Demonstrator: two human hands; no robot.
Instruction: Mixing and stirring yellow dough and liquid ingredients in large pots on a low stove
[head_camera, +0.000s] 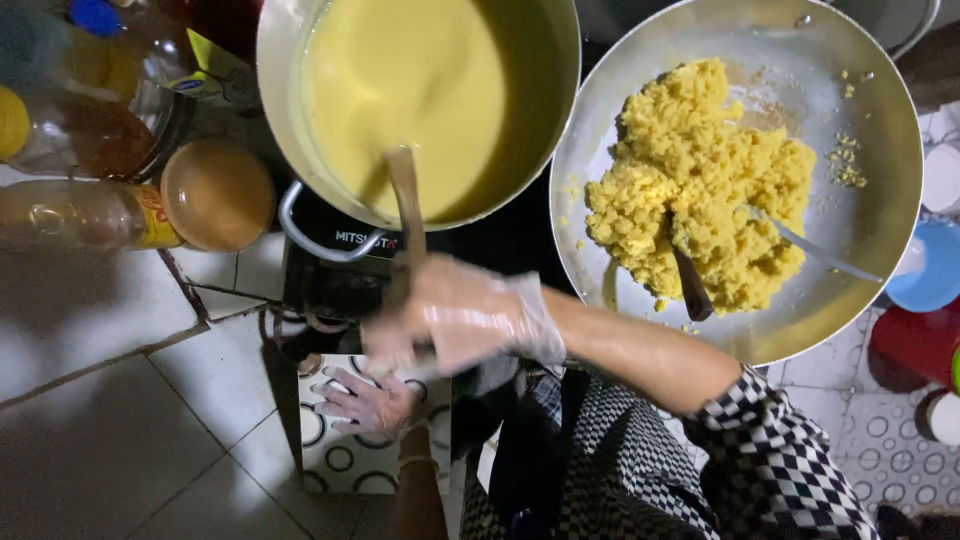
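Right hand (462, 318), gloved in clear plastic, is gripping the handle of a wooden paddle (405, 205) at frame centre; motion blur makes the finger closure hard to read, but the hand looks wrapped round the handle. The paddle's blade is dipping into the yellow batter (410, 90) filling the metal pot (560, 60) at upper centre, which is sitting on a small stove (335, 270). The batter is looking smooth and fully liquid, so I judge the stirring only partway along.

Left hand (368, 400), also gloved, is resting open, fingers spread, on a ring-patterned surface (340, 460) at lower centre, holding nothing.

At upper right, a wide metal pan (880, 190) is holding a crumbly yellow mash (700, 180) with two utensils left in it; that batch looks done.
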